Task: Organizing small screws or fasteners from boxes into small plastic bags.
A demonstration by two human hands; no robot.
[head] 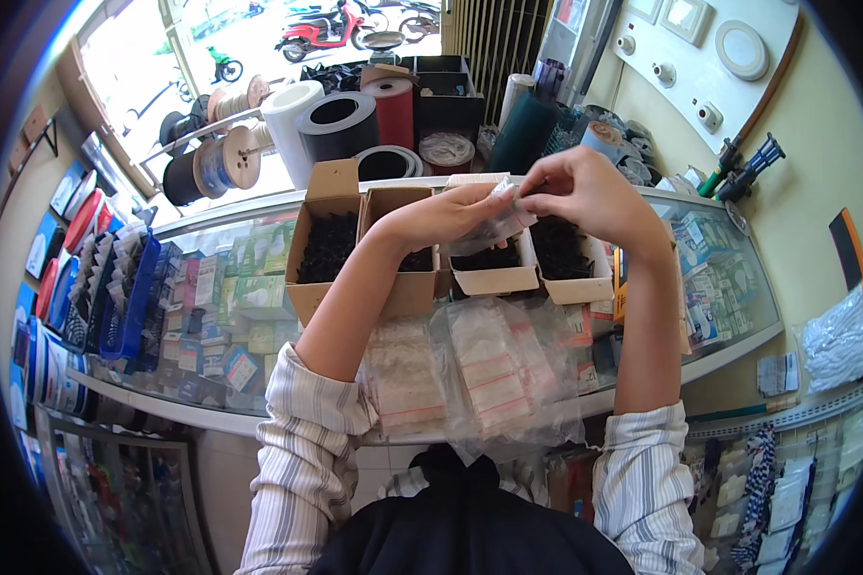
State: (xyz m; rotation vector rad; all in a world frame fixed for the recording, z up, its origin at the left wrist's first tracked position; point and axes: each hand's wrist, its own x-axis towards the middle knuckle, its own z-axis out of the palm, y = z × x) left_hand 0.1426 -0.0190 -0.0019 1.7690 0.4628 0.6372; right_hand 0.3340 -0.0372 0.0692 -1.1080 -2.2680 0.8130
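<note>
My left hand point(446, 215) holds a small clear plastic zip bag point(492, 228) above the open cardboard boxes. The fingertips of my right hand point(579, 194) pinch at the upper right edge of the same bag; whether anything else is between them cannot be seen. Below, a brown cardboard box point(311, 295) and a white one point(579, 291) hold many small black pieces, as do the boxes between them. Nearer to me, stacks of clear zip bags with red lines point(406, 388) lie on the glass counter, some inside a larger clear plastic bag point(557, 402).
The glass display counter point(187, 413) holds boxed light bulbs. Blue and black baskets point(126, 316) with small packets stand at the left. Behind the counter are rolls of sheeting point(334, 126) and cable spools point(223, 162). A bag of white cord point(838, 345) is at the right.
</note>
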